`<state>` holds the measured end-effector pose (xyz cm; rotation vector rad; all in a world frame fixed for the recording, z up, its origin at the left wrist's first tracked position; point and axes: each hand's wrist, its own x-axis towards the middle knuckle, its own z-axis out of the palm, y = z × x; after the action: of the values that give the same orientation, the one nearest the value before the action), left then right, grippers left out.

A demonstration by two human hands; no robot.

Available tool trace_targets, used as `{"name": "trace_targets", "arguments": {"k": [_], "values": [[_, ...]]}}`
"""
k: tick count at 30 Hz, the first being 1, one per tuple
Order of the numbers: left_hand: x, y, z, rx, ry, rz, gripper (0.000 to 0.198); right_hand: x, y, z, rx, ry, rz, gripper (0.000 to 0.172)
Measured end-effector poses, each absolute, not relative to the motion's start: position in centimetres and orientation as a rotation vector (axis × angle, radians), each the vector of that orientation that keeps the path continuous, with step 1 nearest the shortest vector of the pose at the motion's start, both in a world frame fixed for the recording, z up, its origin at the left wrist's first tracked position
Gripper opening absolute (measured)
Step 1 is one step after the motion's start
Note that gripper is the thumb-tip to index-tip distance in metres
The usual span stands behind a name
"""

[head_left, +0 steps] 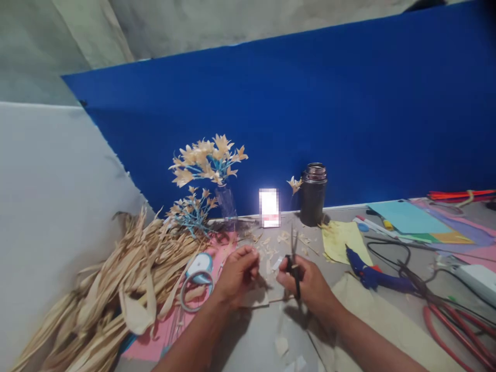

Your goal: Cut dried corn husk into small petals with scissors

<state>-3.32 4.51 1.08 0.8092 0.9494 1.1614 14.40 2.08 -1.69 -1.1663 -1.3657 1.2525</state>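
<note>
My right hand (308,279) is closed around the black handles of a pair of scissors (294,248), whose blades point up and away from me. A small whitish scrap (277,264) shows beside its fingertips. Level with it, my left hand (241,266) is curled with thumb and fingers pressed together. Whatever they may hold is too small or hidden to name. Pale husk scraps (267,244) lie scattered on the grey table (267,336) between and beyond the hands. A single husk flower (295,184) stands by a dark metal flask (313,199).
Dried corn husks (127,279) are heaped at left, near a tape roll (197,292) on pink paper. Husk flowers (211,160) stand in a clear bottle (226,206). At right lie a blue glue gun (372,274), tangled cables (422,289) and coloured paper (411,217). A blue panel (310,103) closes the back.
</note>
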Motion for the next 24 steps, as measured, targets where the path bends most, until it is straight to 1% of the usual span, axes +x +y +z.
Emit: {"name": "trace_targets", "arguments": {"k": [4, 8, 11, 15, 18, 21, 24], "values": [[-2.6, 9.0, 2.8, 0.985, 1.087, 1.110, 0.039, 14.2, 1.8, -2.3, -1.161, -1.698, 1.004, 0.014], [0.1, 13.0, 2.9, 1.127, 1.188, 0.986, 0.032, 14.6, 1.9, -2.7, -1.173, -1.857, 0.791, 0.020], [1.3, 15.1, 2.1, 1.176, 1.234, 0.926, 0.025, 14.9, 2.2, -2.7, -1.182, -1.898, 0.714, 0.024], [2.2, 17.2, 0.5, 1.224, 1.323, 0.852, 0.018, 14.9, 2.4, -3.2, -1.183, -1.949, 0.639, 0.024], [3.4, 18.6, -0.8, 1.245, 1.393, 0.801, 0.019, 14.9, 2.4, -3.5, -1.178, -1.991, 0.614, 0.022], [3.8, 19.7, -0.6, 1.263, 1.422, 0.781, 0.018, 15.1, 2.6, -3.3, -1.203, -1.986, 0.658, 0.020], [2.4, 18.6, 1.3, 1.280, 1.385, 0.825, 0.013, 15.1, 2.9, -2.9, -1.221, -1.812, 0.903, 0.017]]}}
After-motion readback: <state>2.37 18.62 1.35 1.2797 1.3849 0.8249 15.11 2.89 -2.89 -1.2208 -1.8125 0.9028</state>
